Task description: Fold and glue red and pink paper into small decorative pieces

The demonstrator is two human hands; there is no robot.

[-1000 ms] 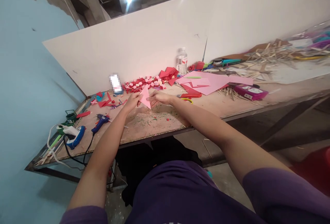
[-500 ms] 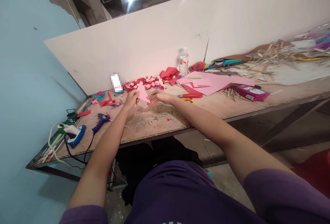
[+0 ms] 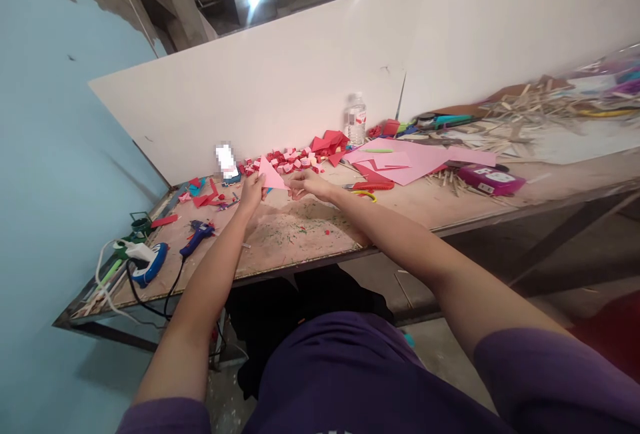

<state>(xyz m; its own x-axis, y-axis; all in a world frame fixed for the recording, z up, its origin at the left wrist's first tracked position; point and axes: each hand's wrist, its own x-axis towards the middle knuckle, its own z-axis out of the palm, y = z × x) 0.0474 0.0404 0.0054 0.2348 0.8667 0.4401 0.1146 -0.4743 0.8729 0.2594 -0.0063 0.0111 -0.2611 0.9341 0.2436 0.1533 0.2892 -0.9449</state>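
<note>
A pink paper triangle [image 3: 271,176] is being held above the workbench [image 3: 395,213], in front of a heap of small red and pink pieces [image 3: 289,159]. The triangle is being gripped along its left side by the left hand [image 3: 253,193], whose fingers are being kept closed on the paper. The right hand [image 3: 310,184] is being positioned at the right corner of the triangle, with its fingers bent and drawn narrowly together; whether the corner is being pinched or merely touched cannot be told. Small green and red scraps [image 3: 295,231] are being borne by the bench surface below both hands. To the right of the right hand, a red-handled tool [image 3: 373,186] is being supported on the bench, just beside a yellow loop handle [image 3: 367,195]. Beyond these, large pink sheets [image 3: 423,159] are being overlaid by smaller pieces and a light green pen-like item [image 3: 379,151]. A clear bottle [image 3: 356,121] is being held upright by the bench near the white panel [image 3: 280,81]. To the left, a blue glue gun [image 3: 197,239] is being supported near a blue-and-white power strip [image 3: 153,266].
</note>
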